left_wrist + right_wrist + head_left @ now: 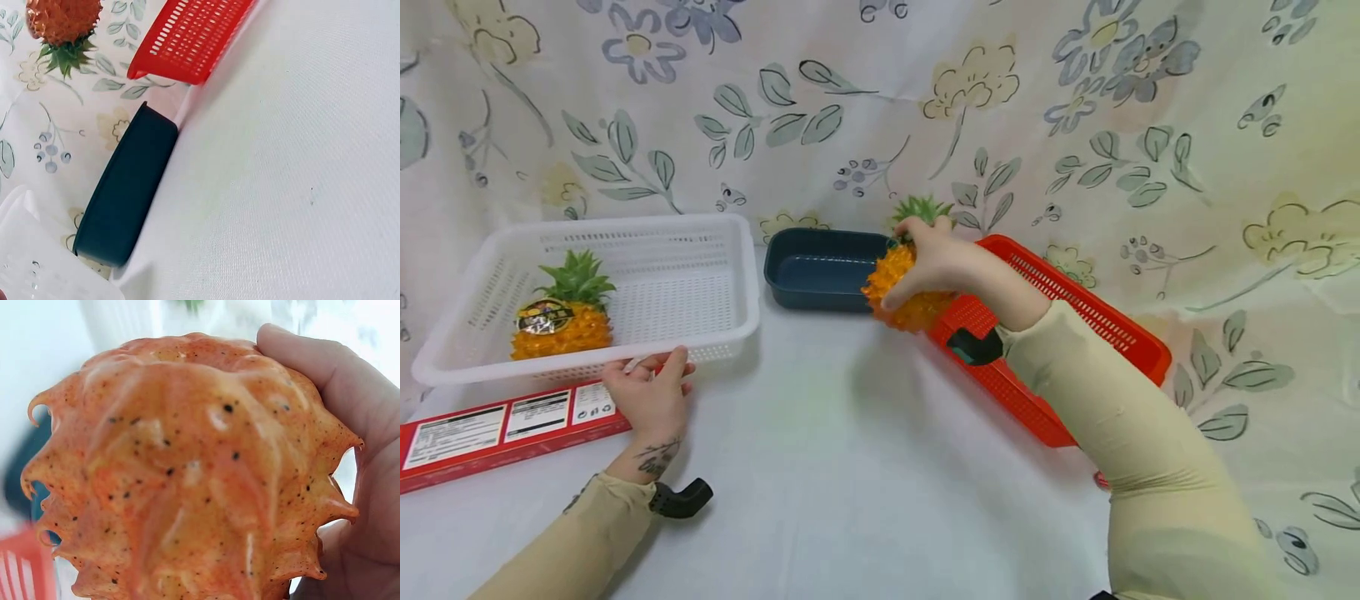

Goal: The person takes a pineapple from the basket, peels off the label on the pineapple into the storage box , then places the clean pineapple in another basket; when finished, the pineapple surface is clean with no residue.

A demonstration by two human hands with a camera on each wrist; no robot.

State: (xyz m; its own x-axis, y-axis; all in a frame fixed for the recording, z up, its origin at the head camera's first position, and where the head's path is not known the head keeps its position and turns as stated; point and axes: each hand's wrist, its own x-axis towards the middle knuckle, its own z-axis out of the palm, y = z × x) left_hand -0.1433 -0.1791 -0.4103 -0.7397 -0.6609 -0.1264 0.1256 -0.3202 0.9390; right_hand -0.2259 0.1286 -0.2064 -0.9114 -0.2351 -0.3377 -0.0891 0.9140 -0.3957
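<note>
A glossy orange pineapple (891, 287) with a green crown is held up in my right hand (943, 267), above the near end of the red basket and beside the dark blue tub. Its spiky, black-speckled skin (187, 462) fills the right wrist view, with thumb and palm wrapped round one side. My left hand (651, 396) grips the near rim of a white perforated basket (741, 321), fingers bent at the edge. Inside that basket stands another pineapple (568, 329) with a dark label. Only a sliver of the left fingers shows in the left wrist view.
The dark blue tub (823, 300) stands between the white basket and the red perforated basket (1120, 325), which lies at an angle on the right. A long red box (497, 437) with white label panels lies before the white basket. Floral cloth (865, 108) hangs behind.
</note>
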